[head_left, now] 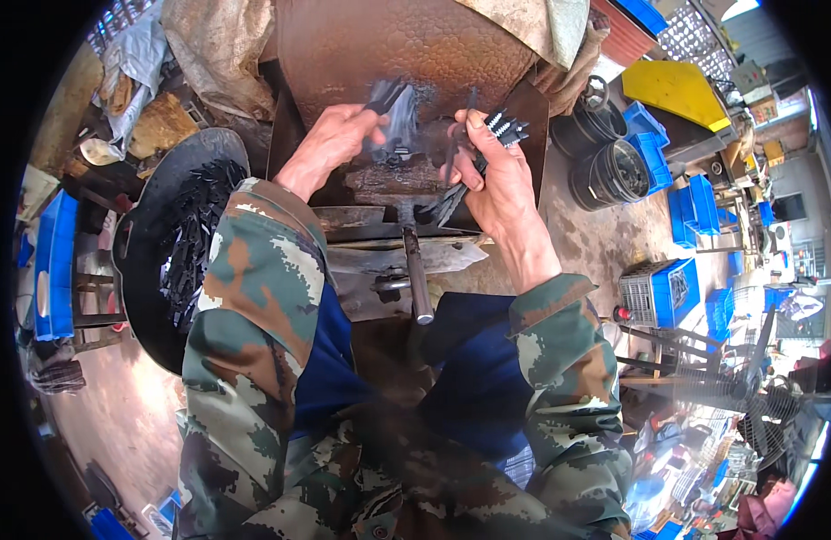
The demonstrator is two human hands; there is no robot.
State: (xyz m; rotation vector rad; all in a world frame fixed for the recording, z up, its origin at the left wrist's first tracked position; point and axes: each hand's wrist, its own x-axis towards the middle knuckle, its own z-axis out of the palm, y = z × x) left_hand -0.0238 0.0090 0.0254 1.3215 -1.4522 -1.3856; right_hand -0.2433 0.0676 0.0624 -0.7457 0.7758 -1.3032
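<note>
A: What does the left hand (336, 144) have?

B: It pinches a thin dark strip (386, 96) between thumb and fingers, right beside a blurred grey patch (401, 119) below the rounded brown cover (402, 45). The blur hides whether the strip touches anything there.

A: And the right hand (501, 180)?

B: Its fingers are curled around a bundle of dark toothed strips (508, 129), the jagged ends jutting out to the right past the thumb. More dark ends poke out below the palm.

A: So the two hands are apart?

B: Yes, one on each side of the grey patch. Between the forearms, a round metal bar (416, 274) points back toward the person's lap.

A: Are there other strips around?

B: A heap of dark strips (198, 229) lies in the black basin (127, 270), just beside the left camouflage sleeve (258, 279). Over on the right, black buckets (611, 175) stand near a yellow panel (672, 94).
</note>
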